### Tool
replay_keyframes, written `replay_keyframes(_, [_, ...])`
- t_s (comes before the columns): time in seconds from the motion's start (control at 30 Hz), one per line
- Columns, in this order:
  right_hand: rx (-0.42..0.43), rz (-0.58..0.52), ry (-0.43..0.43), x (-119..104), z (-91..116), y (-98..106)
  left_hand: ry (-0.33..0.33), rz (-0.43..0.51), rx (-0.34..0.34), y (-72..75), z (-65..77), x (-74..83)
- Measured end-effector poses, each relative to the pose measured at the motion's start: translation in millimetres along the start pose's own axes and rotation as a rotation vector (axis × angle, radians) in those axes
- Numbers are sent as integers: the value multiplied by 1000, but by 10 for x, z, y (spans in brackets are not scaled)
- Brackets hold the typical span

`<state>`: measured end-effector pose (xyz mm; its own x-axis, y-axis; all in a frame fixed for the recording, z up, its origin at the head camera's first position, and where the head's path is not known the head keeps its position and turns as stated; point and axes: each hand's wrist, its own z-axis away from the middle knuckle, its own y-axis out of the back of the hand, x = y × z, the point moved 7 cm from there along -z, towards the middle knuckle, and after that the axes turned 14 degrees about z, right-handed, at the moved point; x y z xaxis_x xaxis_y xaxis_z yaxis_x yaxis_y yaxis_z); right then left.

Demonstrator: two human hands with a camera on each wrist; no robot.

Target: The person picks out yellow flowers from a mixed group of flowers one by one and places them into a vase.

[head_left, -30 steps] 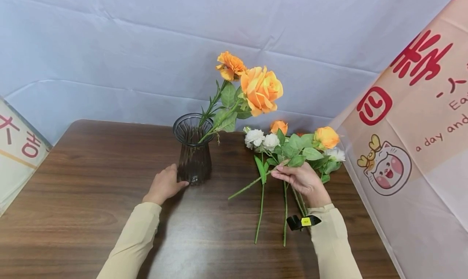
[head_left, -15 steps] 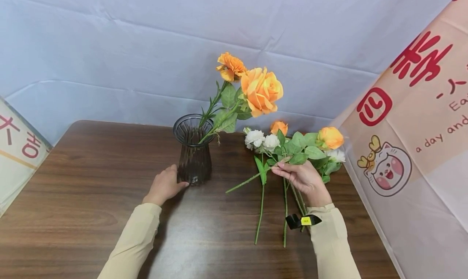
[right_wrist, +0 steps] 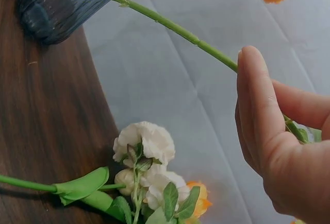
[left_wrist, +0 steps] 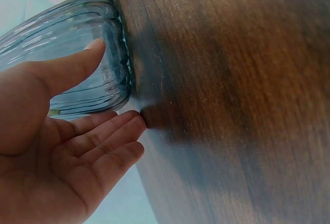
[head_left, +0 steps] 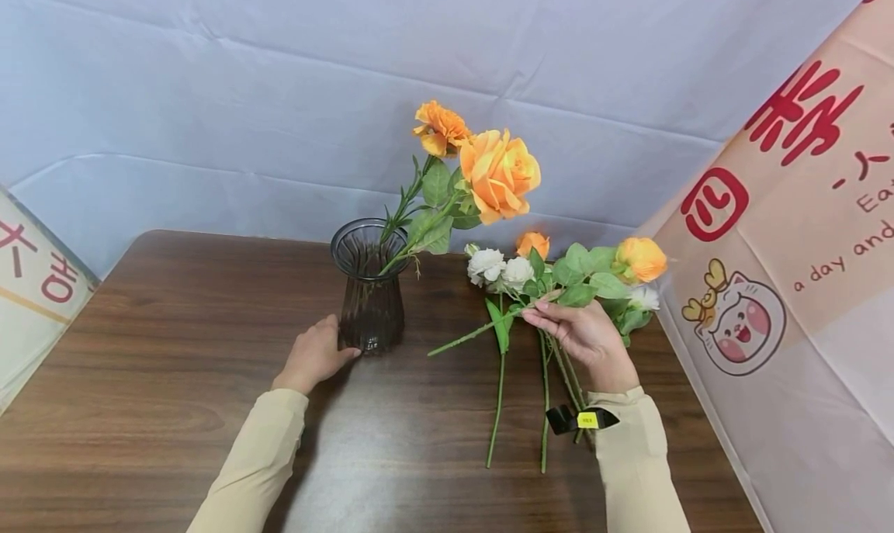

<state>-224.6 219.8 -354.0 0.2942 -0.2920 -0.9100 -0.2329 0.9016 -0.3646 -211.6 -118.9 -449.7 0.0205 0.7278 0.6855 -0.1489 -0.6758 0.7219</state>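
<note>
A dark ribbed glass vase [head_left: 372, 316] stands upright on the table, with a large orange rose [head_left: 499, 176] and a smaller ruffled orange flower [head_left: 441, 127] leaning right out of it. My left hand [head_left: 317, 354] holds the vase low at its base, the thumb [left_wrist: 77, 67] along the near side and the fingers round the other. My right hand [head_left: 583, 339] pinches the green stem of a yellow-orange rose [head_left: 641, 259], whose bare stem end points left toward the vase. In the right wrist view this stem [right_wrist: 154, 17] runs clear of the table.
Under and around my right hand lie more cut flowers: white blooms [head_left: 486, 265], another orange bloom [head_left: 533, 244] and several green stems reaching toward me. A pale cloth backdrop [head_left: 279, 114] rises behind the table [head_left: 174, 378], and a printed banner [head_left: 803, 285] borders the right side.
My right hand has shifted slightly right with the rose; its bloom has moved right and its stem end has risen a little. The left hand and vase have stayed put.
</note>
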Motion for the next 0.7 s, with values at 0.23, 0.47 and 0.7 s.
replay_keyframes(0.23, [-23,-24,50,-101,31,-76,4,-10,-8,-2,3,3])
replay_keyframes(0.47, [-50,-39,86,-191,44,-151,10,-2,-7,-5,-1,-4])
replay_keyframes(0.7, [-88,-98,131,-279,71,-231,10,2,-4,-9,-3,-10])
